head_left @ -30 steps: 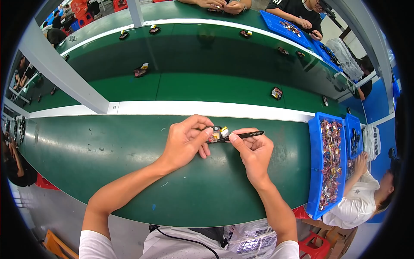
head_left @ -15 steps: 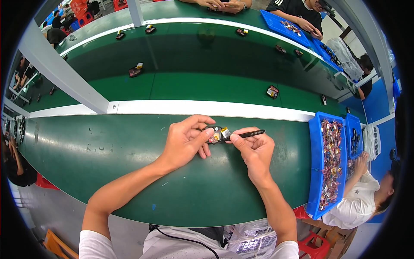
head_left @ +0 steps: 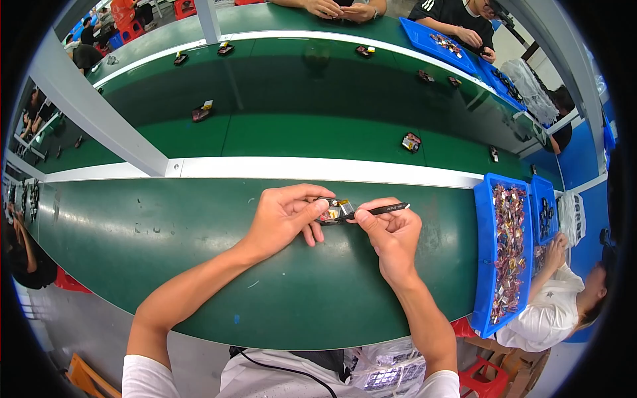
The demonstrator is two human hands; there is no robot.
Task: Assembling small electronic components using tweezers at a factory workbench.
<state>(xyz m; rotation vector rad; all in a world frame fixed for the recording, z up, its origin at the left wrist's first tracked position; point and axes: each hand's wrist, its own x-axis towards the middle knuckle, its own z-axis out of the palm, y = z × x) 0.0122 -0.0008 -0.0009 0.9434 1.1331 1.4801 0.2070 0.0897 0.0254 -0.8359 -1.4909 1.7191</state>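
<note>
Above the middle of the green table (head_left: 199,278), my left hand (head_left: 284,217) is closed around a small black electronic housing (head_left: 326,221). The housing lies open toward me, showing pale and reddish parts inside. A silver battery piece with a yellow edge (head_left: 346,207) stands tilted at its right side. Between thumb and fingers, my right hand (head_left: 391,232) pinches black tweezers (head_left: 381,210). Their tips point left and reach the housing's right edge; the exact contact point is too small to make out.
A blue tray (head_left: 486,259) of small wired parts stands at the right, beside a smaller blue tray (head_left: 545,199). Beyond a white rail (head_left: 318,169), a green conveyor belt (head_left: 285,136) carries several housings, one (head_left: 411,142) fairly near. A co-worker (head_left: 551,298) sits at the right.
The housings on the belt have shifted left. My hands and the held housing have dropped slightly toward me, and the tweezers lie a little flatter. Both grips are unchanged.
</note>
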